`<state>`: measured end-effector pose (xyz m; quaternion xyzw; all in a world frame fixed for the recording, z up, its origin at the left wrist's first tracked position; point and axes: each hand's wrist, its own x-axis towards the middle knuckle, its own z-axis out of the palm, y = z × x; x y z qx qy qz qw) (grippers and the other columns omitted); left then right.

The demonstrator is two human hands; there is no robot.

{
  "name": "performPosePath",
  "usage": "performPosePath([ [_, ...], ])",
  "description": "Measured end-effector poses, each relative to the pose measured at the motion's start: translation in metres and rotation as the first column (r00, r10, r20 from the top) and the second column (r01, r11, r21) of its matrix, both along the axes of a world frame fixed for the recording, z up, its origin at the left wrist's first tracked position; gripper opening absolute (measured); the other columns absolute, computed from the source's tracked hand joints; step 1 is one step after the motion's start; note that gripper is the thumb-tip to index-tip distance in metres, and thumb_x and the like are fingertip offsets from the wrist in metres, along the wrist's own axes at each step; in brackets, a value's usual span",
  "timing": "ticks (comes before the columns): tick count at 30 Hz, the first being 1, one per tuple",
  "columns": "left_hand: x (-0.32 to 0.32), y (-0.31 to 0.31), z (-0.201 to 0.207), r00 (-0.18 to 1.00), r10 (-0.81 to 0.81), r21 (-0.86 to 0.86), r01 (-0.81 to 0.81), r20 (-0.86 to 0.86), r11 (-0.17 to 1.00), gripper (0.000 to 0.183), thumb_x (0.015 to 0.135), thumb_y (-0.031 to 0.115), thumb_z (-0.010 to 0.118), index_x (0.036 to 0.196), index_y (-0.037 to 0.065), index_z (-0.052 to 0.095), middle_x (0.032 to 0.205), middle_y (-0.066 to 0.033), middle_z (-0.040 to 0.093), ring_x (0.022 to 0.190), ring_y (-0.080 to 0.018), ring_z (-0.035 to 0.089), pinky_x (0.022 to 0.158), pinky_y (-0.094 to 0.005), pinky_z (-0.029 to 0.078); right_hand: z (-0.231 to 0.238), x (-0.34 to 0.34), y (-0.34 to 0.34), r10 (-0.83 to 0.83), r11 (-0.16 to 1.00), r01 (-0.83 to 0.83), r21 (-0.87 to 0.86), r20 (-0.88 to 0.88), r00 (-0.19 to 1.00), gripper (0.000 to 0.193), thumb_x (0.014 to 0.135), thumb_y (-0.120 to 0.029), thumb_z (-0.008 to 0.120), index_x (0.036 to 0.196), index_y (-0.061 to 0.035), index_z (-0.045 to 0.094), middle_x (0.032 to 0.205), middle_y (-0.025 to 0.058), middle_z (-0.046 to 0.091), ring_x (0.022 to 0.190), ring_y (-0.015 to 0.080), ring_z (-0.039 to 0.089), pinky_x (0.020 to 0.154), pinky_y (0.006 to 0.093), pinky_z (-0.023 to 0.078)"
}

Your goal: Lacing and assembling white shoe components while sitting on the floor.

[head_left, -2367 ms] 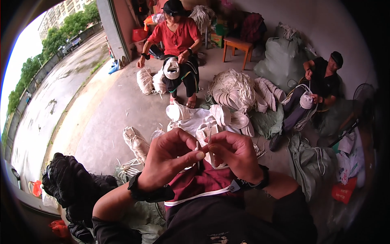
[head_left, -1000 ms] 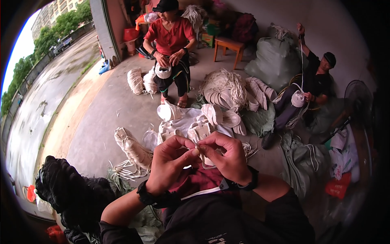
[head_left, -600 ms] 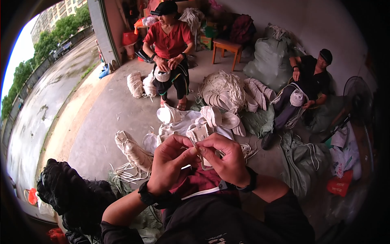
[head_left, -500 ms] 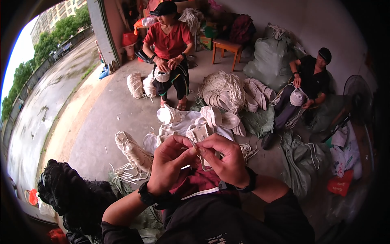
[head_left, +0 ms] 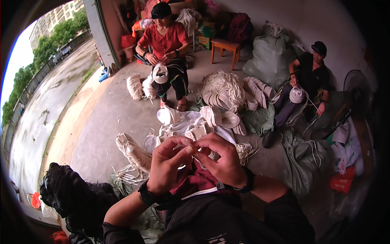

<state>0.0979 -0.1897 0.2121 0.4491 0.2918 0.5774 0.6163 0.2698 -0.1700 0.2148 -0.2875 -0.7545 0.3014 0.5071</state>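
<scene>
Above my lap, my left hand (head_left: 170,162) and my right hand (head_left: 222,158) meet fingertip to fingertip, thumbs and index fingers pinched. Between them is a short bit of thin pale cord (head_left: 192,149), mostly hidden by the fingers. Just beyond my hands lie off-white fabric pieces (head_left: 199,131) that look like shoe uppers, on a white cloth (head_left: 187,118). Left of my left hand rests a long nested stack of similar pieces (head_left: 133,151), with loose cords (head_left: 132,173) trailing from its near end.
Ahead, a seated person in red (head_left: 167,38) handles an off-white roll (head_left: 160,74). At right, another person (head_left: 310,73) works with cords. Between them lies a cord heap (head_left: 223,90). Around stand a large sack (head_left: 268,61), wooden stool (head_left: 226,45), fan (head_left: 358,91) and black bundle (head_left: 77,195).
My fingertips have drawn closer together, and less of the pale cord shows below them. The person at right has pulled a cord outward; the person in red has shifted both hands.
</scene>
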Motion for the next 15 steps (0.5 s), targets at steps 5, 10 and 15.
performPosePath([
  [5,0.0,-0.0033,0.0053,0.998,-0.055,-0.092,0.055,0.001,0.994,0.013,0.093,0.008,0.062,0.105,0.005,0.06,0.091,-0.0027,0.064,0.067,-0.0061,0.053,0.058,-0.0221,0.043,-0.0002,0.0016,-0.0004,-0.037,0.999,0.037,0.008,0.021,0.999,0.012,0.084,-0.004,0.069,0.094,-0.0003,0.065,0.087,0.0091,0.062,0.077,0.0212,0.063,0.068,0.0314,0.049],
  [10,0.0046,-0.0051,0.0061,0.998,-0.033,-0.167,0.041,0.048,0.985,0.009,0.094,0.011,0.061,0.101,0.005,0.06,0.071,0.0016,0.057,0.052,-0.0044,0.05,0.042,-0.0193,0.037,-0.0046,0.0026,-0.0002,-0.014,1.0,0.014,0.009,0.038,0.999,0.01,0.085,-0.006,0.068,0.091,-0.0002,0.064,0.083,0.0101,0.063,0.076,0.0243,0.062,0.068,0.034,0.048],
  [15,-0.0008,-0.0036,0.002,0.976,-0.153,-0.177,0.18,0.154,0.968,0.012,0.094,0.01,0.061,0.105,0.006,0.062,0.093,-0.0012,0.064,0.07,-0.0055,0.051,0.06,-0.0213,0.04,-0.0072,0.0028,-0.0001,-0.016,0.998,0.016,0.062,0.003,1.0,0.007,0.084,-0.005,0.066,0.088,-0.0004,0.062,0.081,0.0115,0.062,0.076,0.0276,0.061,0.069,0.0369,0.047],
])
